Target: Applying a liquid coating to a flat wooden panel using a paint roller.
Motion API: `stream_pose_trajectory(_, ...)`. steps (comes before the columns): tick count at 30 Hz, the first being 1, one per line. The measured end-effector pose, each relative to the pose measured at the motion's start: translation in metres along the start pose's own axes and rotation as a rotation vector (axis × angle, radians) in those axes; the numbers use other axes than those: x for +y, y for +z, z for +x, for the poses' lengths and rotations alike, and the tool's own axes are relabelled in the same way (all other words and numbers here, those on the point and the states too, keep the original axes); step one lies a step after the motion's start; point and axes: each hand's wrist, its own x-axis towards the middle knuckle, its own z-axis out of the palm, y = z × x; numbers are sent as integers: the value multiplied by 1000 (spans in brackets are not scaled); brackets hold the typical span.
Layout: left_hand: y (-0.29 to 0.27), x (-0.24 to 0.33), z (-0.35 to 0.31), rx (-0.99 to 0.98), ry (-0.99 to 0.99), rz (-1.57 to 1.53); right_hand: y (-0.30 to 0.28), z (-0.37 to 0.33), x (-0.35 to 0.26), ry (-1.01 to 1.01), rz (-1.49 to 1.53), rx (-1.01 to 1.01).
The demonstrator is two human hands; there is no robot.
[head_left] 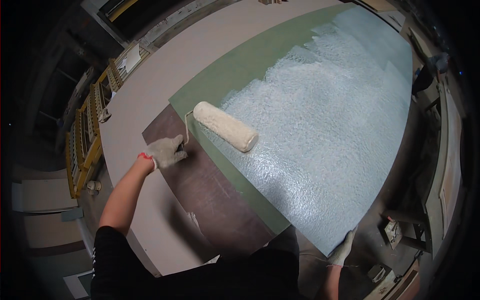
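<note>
In a pale knit glove with a red cuff, my left hand (pixel 166 151) is closed round the handle of a paint roller (pixel 226 126). The fluffy cream roller rests on a large green panel (pixel 207 90), partly over the wet whitish coating (pixel 325 115) spread on it. A green strip along the left and near-left edges shows no coating. My right hand (pixel 342 249), also gloved, grips the panel's near right corner; some of its fingers are hidden beneath. Under my left hand lies a dark brown board (pixel 200 182), partly covered by the panel.
A pale large board (pixel 130 115) lies beneath the panel and brown board. Yellow roller-conveyor frames (pixel 85 145) stand on the left beside stacked boards (pixel 50 215). At the right are a wooden bench (pixel 450 165) and a small container (pixel 392 232) near the floor.
</note>
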Motion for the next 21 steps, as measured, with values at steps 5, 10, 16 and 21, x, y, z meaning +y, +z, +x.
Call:
stream_pose_trajectory(5, -60, 37, 116, -14, 202, 44, 23, -8, -13, -2, -118, 112)
stream_pose_trajectory(10, -104, 106, 203, 43, 211, -68, 32, -8, -15, 23, -120, 116)
stream_pose_trajectory(16, -51, 89, 138, 100, 228, -138, 18, -5, -10, -46, -196, 120)
stream_pose_trajectory(21, 7, 48, -9, -90, 39, -88, 23, -9, -15, -98, -129, 137)
